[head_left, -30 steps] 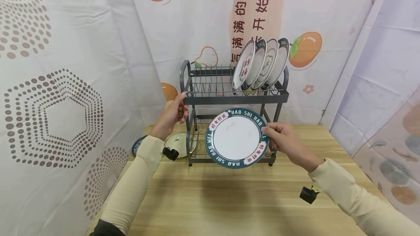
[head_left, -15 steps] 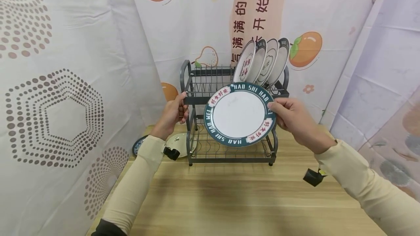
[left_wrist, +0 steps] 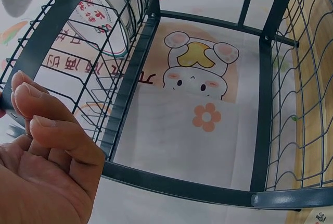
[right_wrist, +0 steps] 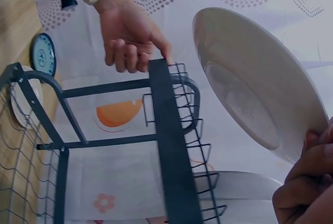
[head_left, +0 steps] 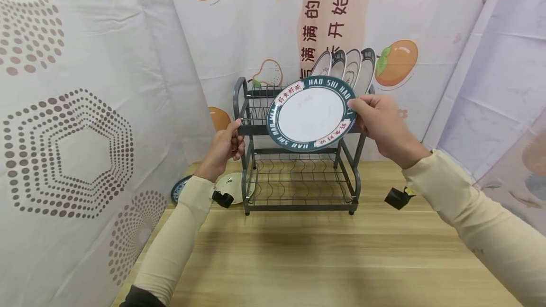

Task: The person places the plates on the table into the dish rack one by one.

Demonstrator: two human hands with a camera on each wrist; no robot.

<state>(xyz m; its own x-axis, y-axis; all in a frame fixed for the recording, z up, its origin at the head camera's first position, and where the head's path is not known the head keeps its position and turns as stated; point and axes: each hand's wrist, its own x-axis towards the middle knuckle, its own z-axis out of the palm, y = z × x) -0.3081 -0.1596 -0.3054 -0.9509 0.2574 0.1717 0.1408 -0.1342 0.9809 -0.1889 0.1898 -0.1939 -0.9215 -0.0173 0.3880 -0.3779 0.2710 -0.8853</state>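
My right hand pinches the rim of a round plate, white with a green lettered border, holding it in the air before the upper shelf of a dark two-tier dish rack. In the right wrist view the plate's pale underside shows. My left hand grips the front left corner of the upper shelf, thumb on top and fingers curled below. Several plates lean upright in a row at that shelf's right end, their lower parts hidden behind the held plate. The left wrist view shows the left hand beside the shelf bar.
On the wooden table, left of the rack, lie a cream plate and a small blue-patterned dish. Patterned cloth hangs at the back and both sides. The lower wire shelf shows through to the table.
My right hand has raised the plate from before the lower shelf to the level of the upper one, so it now overlaps the racked plates. The left hand stays on the shelf corner.
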